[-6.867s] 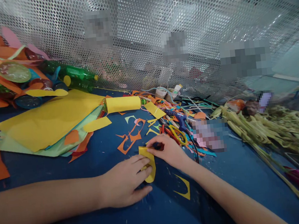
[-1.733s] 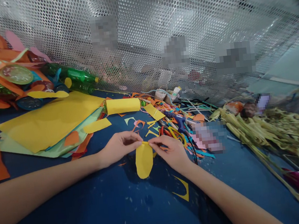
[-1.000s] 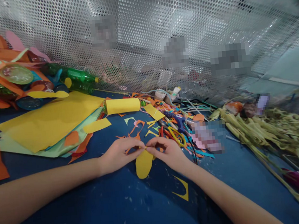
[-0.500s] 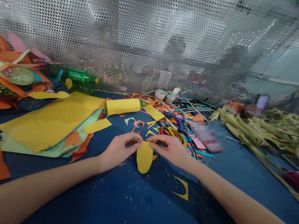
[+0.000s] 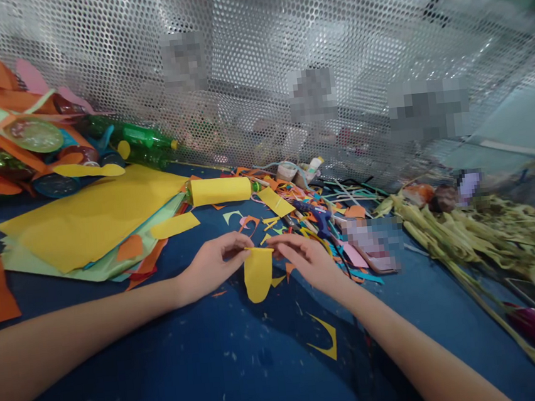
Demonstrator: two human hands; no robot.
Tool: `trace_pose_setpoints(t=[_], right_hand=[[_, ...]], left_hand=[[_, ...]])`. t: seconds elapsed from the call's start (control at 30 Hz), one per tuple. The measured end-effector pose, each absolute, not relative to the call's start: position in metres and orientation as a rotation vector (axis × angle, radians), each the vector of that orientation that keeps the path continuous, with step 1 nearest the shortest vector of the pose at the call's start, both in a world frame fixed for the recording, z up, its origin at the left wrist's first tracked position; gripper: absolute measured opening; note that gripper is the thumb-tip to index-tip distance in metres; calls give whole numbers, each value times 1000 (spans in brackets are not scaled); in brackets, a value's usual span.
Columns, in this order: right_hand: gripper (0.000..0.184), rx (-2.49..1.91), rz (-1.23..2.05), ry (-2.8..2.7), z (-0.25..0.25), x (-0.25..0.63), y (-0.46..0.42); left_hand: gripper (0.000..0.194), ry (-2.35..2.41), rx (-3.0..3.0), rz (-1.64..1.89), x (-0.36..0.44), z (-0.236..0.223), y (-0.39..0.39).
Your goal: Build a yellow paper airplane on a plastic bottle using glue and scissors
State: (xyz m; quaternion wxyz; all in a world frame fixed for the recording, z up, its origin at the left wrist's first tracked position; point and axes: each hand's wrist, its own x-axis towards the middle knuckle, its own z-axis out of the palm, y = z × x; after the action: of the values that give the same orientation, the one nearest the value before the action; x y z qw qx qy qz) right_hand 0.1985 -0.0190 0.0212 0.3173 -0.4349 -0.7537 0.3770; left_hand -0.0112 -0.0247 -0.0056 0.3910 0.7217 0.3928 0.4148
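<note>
Pinching its top corners, left hand [image 5: 211,264] and right hand [image 5: 312,262] flank rounded yellow paper [image 5: 258,277].

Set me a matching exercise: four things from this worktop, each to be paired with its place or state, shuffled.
Things:
1. Rounded yellow piece
2. Yellow-wrapped bottle
3. Glue gun
4. Pale husks

Places or states:
A. Heaped at the far right
B. Dark blue, among paper scraps
C. Between left hand and right hand
D. Lying on its side, neck to the right

Pairs: 1-C, 2-D, 3-B, 4-A
</note>
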Motion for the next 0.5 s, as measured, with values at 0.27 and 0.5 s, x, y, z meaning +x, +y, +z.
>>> trace_pose_setpoints(t=[0.27,0.5], right_hand=[[13,-1168,685,-2123,12,193,-26],[16,-1131,660,-2174,15,193,-25]], left_hand=[[14,967,1881,1004,-11,-4,-26],[16,980,1857,1003,-10,-3,-27]])
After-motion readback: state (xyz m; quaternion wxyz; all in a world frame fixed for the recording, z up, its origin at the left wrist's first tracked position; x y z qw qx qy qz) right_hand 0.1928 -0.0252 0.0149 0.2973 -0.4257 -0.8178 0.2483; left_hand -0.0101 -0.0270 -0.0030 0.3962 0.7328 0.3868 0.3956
